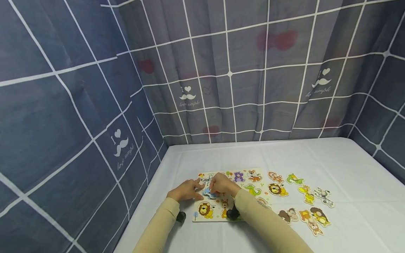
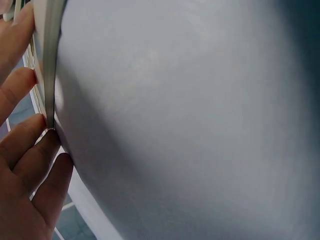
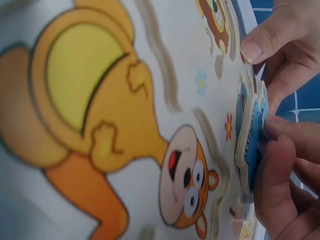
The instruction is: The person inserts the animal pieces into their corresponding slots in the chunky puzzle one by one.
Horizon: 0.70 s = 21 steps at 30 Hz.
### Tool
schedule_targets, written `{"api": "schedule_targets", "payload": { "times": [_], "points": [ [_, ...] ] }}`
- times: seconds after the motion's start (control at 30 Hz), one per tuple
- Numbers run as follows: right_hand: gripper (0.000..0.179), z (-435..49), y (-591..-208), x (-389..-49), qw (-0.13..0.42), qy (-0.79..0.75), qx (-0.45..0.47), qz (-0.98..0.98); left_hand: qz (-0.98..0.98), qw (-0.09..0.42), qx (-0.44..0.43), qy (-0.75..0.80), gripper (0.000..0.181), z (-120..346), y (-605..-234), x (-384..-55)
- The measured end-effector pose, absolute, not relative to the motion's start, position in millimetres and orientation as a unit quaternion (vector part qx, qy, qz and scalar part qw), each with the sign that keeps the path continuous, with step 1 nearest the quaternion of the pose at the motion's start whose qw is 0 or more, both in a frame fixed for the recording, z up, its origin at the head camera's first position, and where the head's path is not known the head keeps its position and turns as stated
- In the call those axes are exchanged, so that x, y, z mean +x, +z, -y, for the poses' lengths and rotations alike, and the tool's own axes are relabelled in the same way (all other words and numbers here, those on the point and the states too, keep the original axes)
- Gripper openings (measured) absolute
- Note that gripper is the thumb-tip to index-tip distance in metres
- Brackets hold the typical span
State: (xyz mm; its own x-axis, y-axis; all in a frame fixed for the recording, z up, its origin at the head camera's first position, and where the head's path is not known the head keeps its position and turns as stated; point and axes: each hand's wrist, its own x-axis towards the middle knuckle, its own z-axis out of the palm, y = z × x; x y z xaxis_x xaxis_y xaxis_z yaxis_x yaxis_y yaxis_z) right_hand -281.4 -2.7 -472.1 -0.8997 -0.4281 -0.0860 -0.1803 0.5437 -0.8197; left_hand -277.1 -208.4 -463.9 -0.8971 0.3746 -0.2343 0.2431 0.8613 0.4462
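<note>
Beige sleeves (image 1: 158,221) come nearest the head camera, reaching over a white-covered counter (image 1: 196,237) to a pale puzzle board (image 1: 218,218) with animal pictures. At the board's left side the left hand (image 1: 187,190) has its fingers spread and relaxed, gripping nothing, while the right hand (image 1: 222,183) bends down between the zebra picture (image 1: 207,180) and the lion picture (image 1: 205,209). Loose animal pieces lie on the counter to the right of the board, among them a lion piece (image 1: 278,189), a green crocodile piece (image 1: 295,179), a giraffe piece (image 1: 306,194) and a zebra piece (image 1: 324,197); a dark checked curtain (image 1: 240,91) hangs behind. From the left wrist, the left hand's fingers reach along the board's edge, separated and uncurled, with white cloth filling most of the view. From the right wrist, the kangaroo picture on the board looms closest; beyond it the right hand pinches a blue piece (image 3: 253,145) between thumb and fingers, close to the board's face, though whether it sits in its recess cannot be told. Just above, the left hand's thumb rests near the board's edge.
</note>
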Motion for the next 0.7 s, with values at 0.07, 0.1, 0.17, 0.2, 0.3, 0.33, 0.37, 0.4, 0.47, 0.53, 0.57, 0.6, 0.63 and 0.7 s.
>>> {"api": "schedule_targets", "payload": {
  "times": [0.07, 0.1, 0.17, 0.2, 0.3, 0.33, 0.37, 0.4, 0.47, 0.53, 0.57, 0.6, 0.63, 0.7],
  "points": [
    [0.009, 4.7, -472.4, -280.6, 0.136, -0.443, -0.176, -0.869, -0.952, 0.158, 0.162, 0.207, 0.061, 208.7, -464.3, -276.6],
    [0.010, 5.6, -472.9, -280.1, 0.135, -0.441, -0.175, -0.870, -0.952, 0.159, 0.162, 0.207, 0.061, 208.8, -464.5, -276.3],
    [0.010, 7.0, -473.4, -278.8, 0.133, -0.439, -0.174, -0.872, -0.952, 0.160, 0.162, 0.207, 0.062, 208.8, -465.0, -275.9],
    [0.010, 7.6, -473.6, -278.2, 0.133, -0.438, -0.173, -0.872, -0.951, 0.160, 0.161, 0.209, 0.062, 208.7, -465.3, -275.7],
    [0.009, 9.1, -473.2, -276.4, 0.132, -0.439, -0.172, -0.872, -0.950, 0.163, 0.160, 0.212, 0.061, 208.5, -465.5, -275.0],
    [0.009, 9.8, -472.9, -276.2, 0.130, -0.439, -0.174, -0.872, -0.950, 0.163, 0.161, 0.213, 0.061, 208.4, -465.1, -274.9],
    [0.008, 10.4, -472.4, -275.9, 0.129, -0.439, -0.179, -0.871, -0.950, 0.162, 0.161, 0.213, 0.061, 208.5, -465.0, -275.0],
    [0.008, 11.0, -471.7, -275.8, 0.129, -0.439, -0.181, -0.870, -0.950, 0.162, 0.161, 0.214, 0.060, 208.5, -464.7, -275.2],
    [0.008, 11.9, -470.5, -276.2, 0.128, -0.439, -0.187, -0.869, -0.950, 0.162, 0.163, 0.213, 0.060, 208.3, -463.6, -275.8],
    [0.008, 12.3, -469.4, -276.2, 0.128, -0.438, -0.190, -0.869, -0.950, 0.160, 0.165, 0.209, 0.060, 208.3, -463.0, -276.9],
    [0.009, 12.3, -468.6, -276.0, 0.129, -0.438, -0.190, -0.869, -0.951, 0.159, 0.165, 0.208, 0.060, 208.3, -462.9, -277.2],
    [0.009, 12.2, -468.1, -275.9, 0.131, -0.439, -0.187, -0.869, -0.951, 0.160, 0.165, 0.207, 0.060, 208.2, -462.6, -277.3],
    [0.010, 12.1, -467.8, -275.6, 0.131, -0.439, -0.186, -0.869, -0.951, 0.160, 0.165, 0.207, 0.060, 208.2, -462.4, -277.2],
    [0.010, 12.1, -468.1, -274.4, 0.130, -0.439, -0.184, -0.870, -0.950, 0.159, 0.168, 0.209, 0.060, 208.5, -463.1, -277.0]
  ]
}}
